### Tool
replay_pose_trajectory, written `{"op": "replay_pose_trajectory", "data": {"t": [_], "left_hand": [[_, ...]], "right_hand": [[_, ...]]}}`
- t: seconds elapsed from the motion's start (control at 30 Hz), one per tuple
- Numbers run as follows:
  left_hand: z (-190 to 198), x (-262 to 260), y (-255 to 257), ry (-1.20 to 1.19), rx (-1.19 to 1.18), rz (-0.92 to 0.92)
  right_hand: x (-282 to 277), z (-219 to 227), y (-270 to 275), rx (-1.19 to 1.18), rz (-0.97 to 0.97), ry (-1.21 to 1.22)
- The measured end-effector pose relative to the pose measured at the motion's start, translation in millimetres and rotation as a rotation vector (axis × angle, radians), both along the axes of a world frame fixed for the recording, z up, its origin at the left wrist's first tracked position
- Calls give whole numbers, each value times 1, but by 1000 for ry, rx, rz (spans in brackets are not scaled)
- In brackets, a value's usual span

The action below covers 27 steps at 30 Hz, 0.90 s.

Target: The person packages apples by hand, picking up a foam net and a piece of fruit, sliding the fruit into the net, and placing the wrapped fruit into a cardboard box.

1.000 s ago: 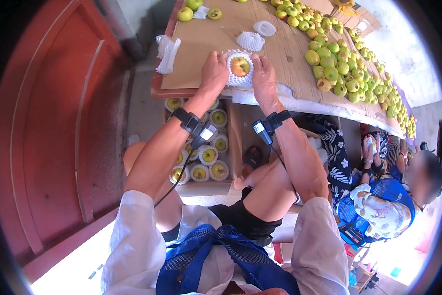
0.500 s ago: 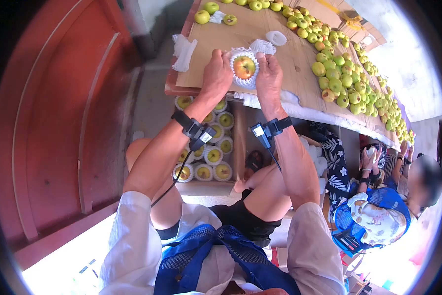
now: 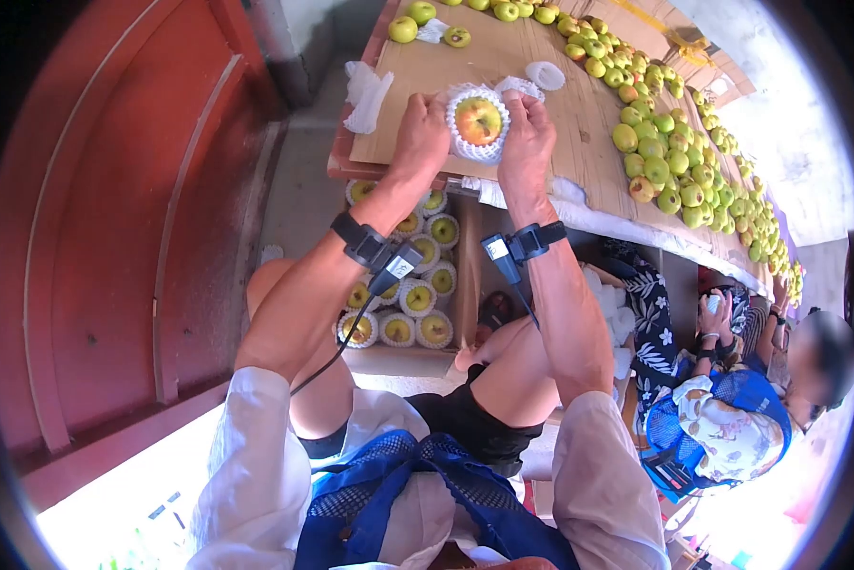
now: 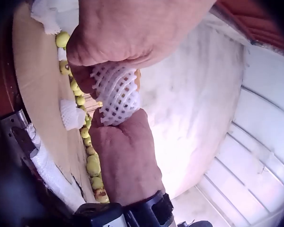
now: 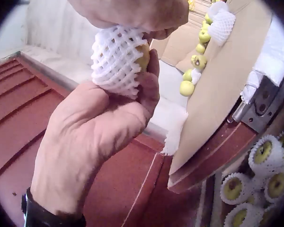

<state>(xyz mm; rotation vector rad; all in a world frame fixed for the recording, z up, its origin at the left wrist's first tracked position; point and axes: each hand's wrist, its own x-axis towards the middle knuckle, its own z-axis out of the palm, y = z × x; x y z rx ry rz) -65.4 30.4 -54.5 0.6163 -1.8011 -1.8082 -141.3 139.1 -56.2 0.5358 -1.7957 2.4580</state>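
Between my two hands is an apple [image 3: 478,121], green with a red-orange blush, inside a white foam net sleeve [image 3: 479,153]. My left hand [image 3: 424,135] grips the sleeved apple from the left side, and my right hand [image 3: 529,141] holds it from the right. In the head view the apple's top shows through the sleeve's open end. Both wrist views show the net [image 4: 116,94] stretched round the fruit, with fingers curled behind it. Some fingertips are hidden behind the apple. The hands are over the near edge of the cardboard-covered table [image 3: 579,142].
Empty foam nets [image 3: 545,75] lie just beyond my right hand, and crumpled white foam [image 3: 368,98] lies at the table's left edge. A large pile of loose apples [image 3: 669,157] spreads along the right. Below stands a box [image 3: 384,361] of sleeved apples. Another person [image 3: 721,418] sits at right.
The head view has shifted, so the table and box appear farther right. The sleeved apple looks slightly larger and stays gripped between both hands.
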Motion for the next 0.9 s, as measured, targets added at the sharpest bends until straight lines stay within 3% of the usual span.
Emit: {"op": "replay_pose_trajectory", "data": {"t": [0.13,0.2,0.3,0.4,0.53,0.67,0.73,0.8,0.9], "left_hand": [[19,13,6,25,252,-150],[26,20,4,107,332,-300],[11,12,0,155,270,-400],[12,16,-1,197,421,-488],[11,14,0,166,430,-471],[17,19,0,195,419,-543],[20,20,1,236,398,-552],[14,18,1,279,379,-500],[2,20,-19,130,324,-527]], "right_hand": [[-8,3,7,123,-11,52],[-9,4,9,102,-11,19],[-12,5,12,39,31,-24],[-16,0,12,-103,116,-88],[-17,-2,12,-177,141,-114],[-21,-4,17,-109,95,-65],[-20,-1,22,-66,95,-46],[-31,-9,25,226,-3,278],[-42,-21,30,541,36,326]]}}
